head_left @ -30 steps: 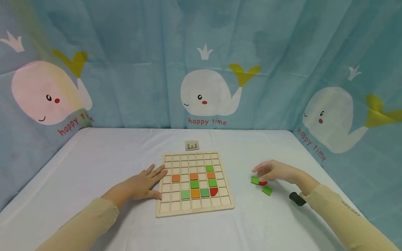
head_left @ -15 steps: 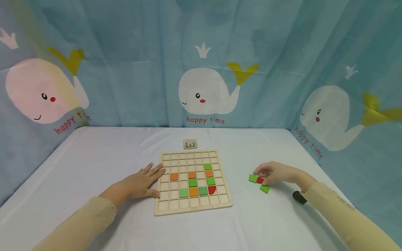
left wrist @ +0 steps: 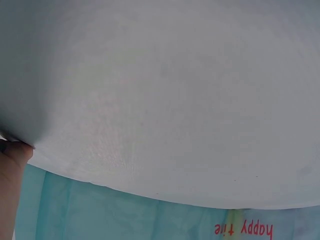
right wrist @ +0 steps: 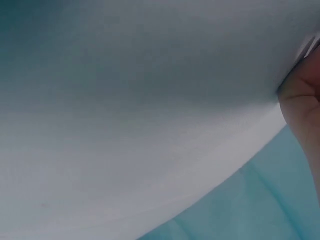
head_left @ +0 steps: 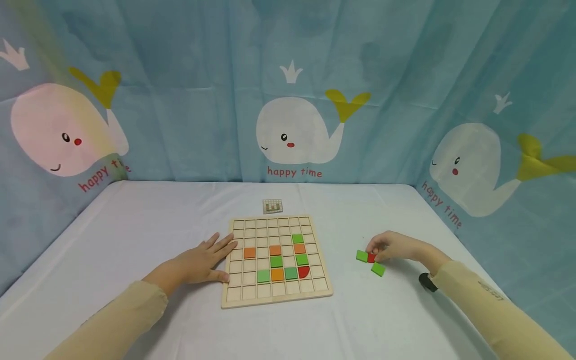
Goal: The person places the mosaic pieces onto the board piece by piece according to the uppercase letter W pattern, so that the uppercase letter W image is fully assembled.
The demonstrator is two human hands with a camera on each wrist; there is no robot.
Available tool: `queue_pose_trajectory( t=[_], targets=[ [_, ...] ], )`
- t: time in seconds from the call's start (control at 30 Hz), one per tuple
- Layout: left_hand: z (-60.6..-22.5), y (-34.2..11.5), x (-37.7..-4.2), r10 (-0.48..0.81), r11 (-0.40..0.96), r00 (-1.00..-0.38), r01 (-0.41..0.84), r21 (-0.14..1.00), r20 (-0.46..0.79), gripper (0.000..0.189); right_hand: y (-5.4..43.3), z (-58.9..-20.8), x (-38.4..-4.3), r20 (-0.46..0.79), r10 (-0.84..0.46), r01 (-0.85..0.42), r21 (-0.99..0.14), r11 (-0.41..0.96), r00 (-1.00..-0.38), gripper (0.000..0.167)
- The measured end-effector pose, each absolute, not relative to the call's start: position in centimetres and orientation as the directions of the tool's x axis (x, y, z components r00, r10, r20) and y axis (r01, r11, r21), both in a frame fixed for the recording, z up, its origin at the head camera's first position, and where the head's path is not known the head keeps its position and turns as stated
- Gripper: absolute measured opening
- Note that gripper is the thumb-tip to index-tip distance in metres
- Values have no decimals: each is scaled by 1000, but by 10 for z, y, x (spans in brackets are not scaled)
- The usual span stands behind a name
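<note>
My left hand lies with fingers spread on the left edge of a wooden grid board. Colored tiles sit in some of its cells: an orange square on the left, several green and orange squares, and a red rounded tile toward the lower right. Right of the board, my right hand pinches a second red tile between thumb and fingers, partly covering it. One green tile lies just left of it, another green tile just below. The wrist views show only part of each hand.
Behind the board lies a small pattern card with a grid. A black object is near the right sleeve. The white-covered table is enclosed by blue whale-print curtains.
My right hand has come down from above the loose tiles, and its thumb and fingers now close on the red one. My left hand stays on the board's edge.
</note>
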State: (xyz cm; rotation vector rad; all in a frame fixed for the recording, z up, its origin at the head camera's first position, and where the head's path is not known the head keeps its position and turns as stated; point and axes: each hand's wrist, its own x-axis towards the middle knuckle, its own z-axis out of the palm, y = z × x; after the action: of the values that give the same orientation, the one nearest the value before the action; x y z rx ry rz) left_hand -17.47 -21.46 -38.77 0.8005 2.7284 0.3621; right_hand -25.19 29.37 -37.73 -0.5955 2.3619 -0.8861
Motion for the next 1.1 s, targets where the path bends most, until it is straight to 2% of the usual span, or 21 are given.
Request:
queue_pose_trajectory(
  t=[0.27,0.7,0.8,0.97,1.1],
  targets=[
    [-387,-215,-174,555,816,-809,485,314,-193,94,292,-379,-251,-310,-571,-225,-699,679,-760,11],
    [-387,-213,-174,552,819,-810,484,308,-195,94,289,-369,-250,-342,-472,-83,-734,674,-813,10],
    [-388,-213,-175,552,820,-810,484,305,-199,94,289,-363,-249,-332,-450,-45,-763,645,-829,15],
    [-390,-214,-176,551,823,-810,486,294,-201,94,284,-357,-248,-305,-453,-9,-822,570,-838,34],
    [-390,-214,-176,550,823,-811,485,296,-199,95,275,-356,-245,-306,-463,20,-851,525,-832,38]
  ],
)
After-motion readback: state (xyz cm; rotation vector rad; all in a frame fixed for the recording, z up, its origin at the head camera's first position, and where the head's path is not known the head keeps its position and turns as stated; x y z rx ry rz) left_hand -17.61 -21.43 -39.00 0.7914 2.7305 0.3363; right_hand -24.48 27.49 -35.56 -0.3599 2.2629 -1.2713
